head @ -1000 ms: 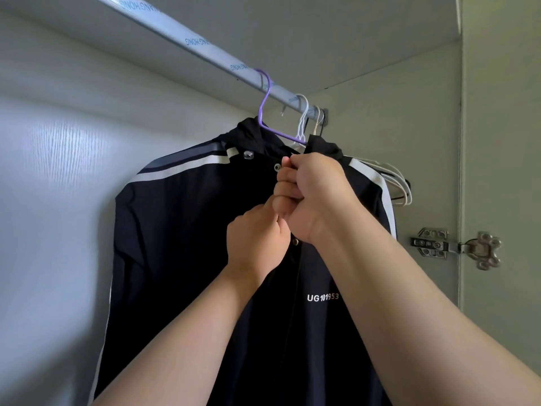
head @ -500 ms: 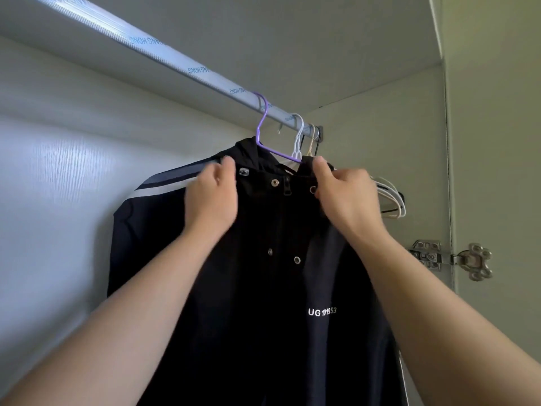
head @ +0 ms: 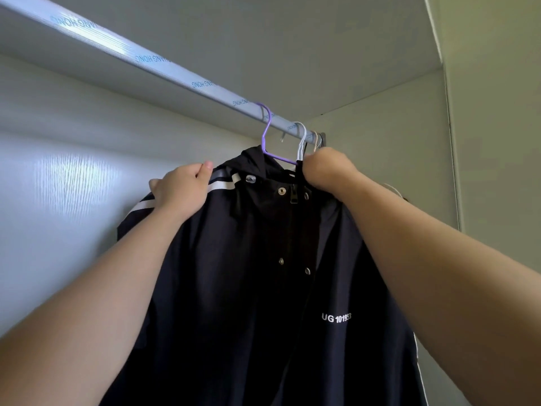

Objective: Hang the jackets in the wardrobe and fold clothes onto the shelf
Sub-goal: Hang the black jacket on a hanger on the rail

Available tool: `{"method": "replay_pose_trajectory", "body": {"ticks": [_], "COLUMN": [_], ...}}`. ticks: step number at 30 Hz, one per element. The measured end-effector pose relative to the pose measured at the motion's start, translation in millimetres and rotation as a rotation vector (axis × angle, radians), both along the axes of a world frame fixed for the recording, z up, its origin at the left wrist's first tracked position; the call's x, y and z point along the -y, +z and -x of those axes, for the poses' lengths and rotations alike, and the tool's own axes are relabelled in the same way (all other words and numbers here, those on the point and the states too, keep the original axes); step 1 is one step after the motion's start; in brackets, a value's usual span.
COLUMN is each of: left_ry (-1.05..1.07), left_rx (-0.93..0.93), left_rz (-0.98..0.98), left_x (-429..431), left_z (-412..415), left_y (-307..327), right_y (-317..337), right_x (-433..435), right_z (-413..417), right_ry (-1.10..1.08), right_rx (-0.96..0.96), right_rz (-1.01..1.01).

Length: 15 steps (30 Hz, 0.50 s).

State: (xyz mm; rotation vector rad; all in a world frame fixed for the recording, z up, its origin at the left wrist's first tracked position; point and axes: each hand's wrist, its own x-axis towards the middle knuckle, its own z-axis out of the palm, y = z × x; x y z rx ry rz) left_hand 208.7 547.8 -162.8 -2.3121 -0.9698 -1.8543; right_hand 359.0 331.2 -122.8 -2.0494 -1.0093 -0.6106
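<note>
The wardrobe (head: 380, 177) rail (head: 164, 68) runs from 10 o'clock toward 1 o'clock, and the black hooded jacket (head: 248, 303) hangs below it, filling the view from centre down to 6 o'clock, front facing out. Both arms reach up, probably to square its shoulders on the hanger. The left hand (head: 181, 191), at 9 o'clock of the collar, grips the striped shoulder, thumb on top. The right hand (head: 325, 168), at 2 o'clock, is bunched knuckles-out; whether it pinches collar or hanger I cannot tell. The purple hanger (head: 267, 133) carries the jacket, with white hangers (head: 301, 139) just beside it.
</note>
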Motion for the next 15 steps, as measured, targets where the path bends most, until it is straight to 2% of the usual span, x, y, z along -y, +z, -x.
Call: {"method": "replay_pose_trajectory", "body": {"ticks": [4,7,11,15], "left_ry": [-0.026,-0.063,-0.115,-0.183], "left_rx": [0.033,0.028,0.033,0.091], "left_rz": [-0.022,-0.034,-0.009,0.077], "left_x": [2,-1,-9,-30], "left_z": [-4,-1,9,30], "left_y": [-8,-10,-7,-11], "right_y": [20,21,11,4], "right_x": [-32,-40,-28,-25], "right_z": [22,8,-19,-22], "right_ry": [0.107,0.151,0.07,0.077], "right_rx": [0.099,0.15,0.123,0.151], "right_rz": [0.004,-0.033,-0.165,-0.189]}}
